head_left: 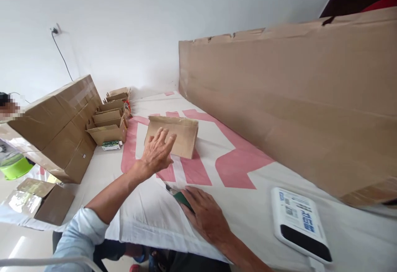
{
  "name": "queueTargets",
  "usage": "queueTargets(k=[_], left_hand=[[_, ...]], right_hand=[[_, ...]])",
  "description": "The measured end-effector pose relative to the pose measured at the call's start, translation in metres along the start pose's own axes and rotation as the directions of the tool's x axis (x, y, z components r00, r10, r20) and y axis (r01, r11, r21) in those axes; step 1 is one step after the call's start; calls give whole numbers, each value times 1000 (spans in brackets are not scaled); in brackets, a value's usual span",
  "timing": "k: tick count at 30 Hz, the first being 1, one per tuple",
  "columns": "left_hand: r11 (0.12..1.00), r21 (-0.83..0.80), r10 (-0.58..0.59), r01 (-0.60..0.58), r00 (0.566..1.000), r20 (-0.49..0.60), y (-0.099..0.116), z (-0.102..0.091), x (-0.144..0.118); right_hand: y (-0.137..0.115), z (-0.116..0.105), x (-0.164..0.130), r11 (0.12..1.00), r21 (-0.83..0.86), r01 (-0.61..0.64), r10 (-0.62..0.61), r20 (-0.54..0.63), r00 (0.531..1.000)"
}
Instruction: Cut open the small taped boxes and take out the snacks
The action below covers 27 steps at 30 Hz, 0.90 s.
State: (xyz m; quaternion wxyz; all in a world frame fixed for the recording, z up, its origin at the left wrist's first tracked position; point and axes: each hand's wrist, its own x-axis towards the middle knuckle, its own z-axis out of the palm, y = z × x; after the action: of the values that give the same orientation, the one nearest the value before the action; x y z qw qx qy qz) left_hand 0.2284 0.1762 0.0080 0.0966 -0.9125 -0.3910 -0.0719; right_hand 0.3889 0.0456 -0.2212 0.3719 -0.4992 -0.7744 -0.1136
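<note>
My left hand (158, 150) is open, its fingers spread in front of a small cardboard box (182, 137) on the table. Whether it touches the box, I cannot tell. Nearer the table's front edge, my right hand (206, 214) is closed around a green-handled tool (183, 201) that looks like a knife. Its thin tip points away from me toward the box, and most of the handle is hidden under the fingers.
Tall cardboard (288, 98) stands along the right. A white device with a black end (299, 222) lies at right front. At left are a large carton (62, 127), a row of open cardboard boxes (108, 133), a small green-and-white pack (112, 145) and another carton (41, 199).
</note>
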Motion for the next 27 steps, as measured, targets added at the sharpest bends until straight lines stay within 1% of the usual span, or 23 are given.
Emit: queueTargets(k=[6, 10, 11, 13, 15, 16, 18, 20, 22, 24, 26, 27], left_hand=[[999, 36, -42, 38, 994, 105, -19, 3, 35], [996, 48, -77, 73, 993, 86, -28, 8, 56], [996, 45, -82, 78, 992, 97, -31, 11, 60], [996, 42, -82, 76, 985, 153, -35, 17, 66], [997, 38, -67, 60, 973, 222, -38, 24, 67], [998, 35, -57, 50, 968, 245, -39, 27, 66], [999, 31, -41, 35, 967, 251, -38, 35, 56], [999, 38, -31, 24, 975, 219, -34, 41, 40], [998, 61, -21, 10, 985, 170, -27, 42, 18], [996, 84, -6, -7, 988, 156, -19, 36, -5], [997, 71, 9, -22, 984, 180, -13, 20, -25], [998, 61, 9, -18, 990, 141, -10, 10, -31]], right_hand=[[-5, -7, 6, 999, 9, -43, 42, 65, 997], [-8, -9, 12, 996, 12, -83, 82, 94, 992], [-8, -9, 13, 996, 16, -90, 88, 94, 992], [-9, -8, 14, 994, 28, -107, 104, 89, 991], [-9, -8, 15, 991, 41, -127, 123, 87, 989], [-9, -8, 16, 990, 45, -134, 129, 88, 988], [-10, -9, 18, 989, 51, -140, 134, 100, 986], [-10, -12, 20, 989, 51, -142, 136, 115, 984], [-11, -13, 22, 987, 48, -152, 145, 123, 982], [-11, -14, 23, 986, 45, -161, 154, 121, 981], [-11, -13, 23, 986, 44, -159, 153, 115, 982], [-11, -12, 22, 987, 43, -155, 149, 112, 982]])
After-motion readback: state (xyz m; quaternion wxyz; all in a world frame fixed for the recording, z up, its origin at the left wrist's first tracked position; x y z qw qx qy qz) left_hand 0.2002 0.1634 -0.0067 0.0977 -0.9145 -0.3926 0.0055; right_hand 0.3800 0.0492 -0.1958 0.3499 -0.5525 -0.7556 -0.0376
